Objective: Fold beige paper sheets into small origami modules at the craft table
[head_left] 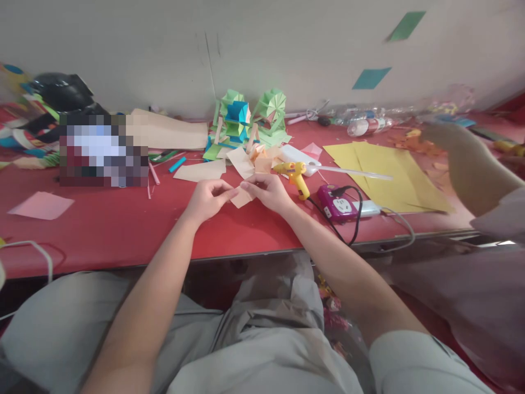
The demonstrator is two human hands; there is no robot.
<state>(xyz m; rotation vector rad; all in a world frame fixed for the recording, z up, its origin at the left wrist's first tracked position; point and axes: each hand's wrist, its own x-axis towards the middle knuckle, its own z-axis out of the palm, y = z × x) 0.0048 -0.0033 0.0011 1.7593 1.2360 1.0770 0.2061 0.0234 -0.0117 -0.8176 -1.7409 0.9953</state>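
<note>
A small peach paper square (pixel 243 198) is pinched between my two hands just above the red table (pixel 164 235). My left hand (pixel 209 200) grips its left side with thumb and fingertips. On the upper right edge, my right hand (pixel 268 191) holds it the same way. Right behind my hands lie more peach paper sheets (pixel 200 171) and a folded orange paper piece (pixel 260 156). A yellow glue gun (pixel 296 174) with a long clear glue stick rests to the right of my right hand.
Green and blue folded paper models (pixel 238 117) stand at the back by the wall. A purple power strip (pixel 338 205) with a black cable sits at the front right, near yellow paper sheets (pixel 394 175). Another person's arm (pixel 476 164) reaches in at the right.
</note>
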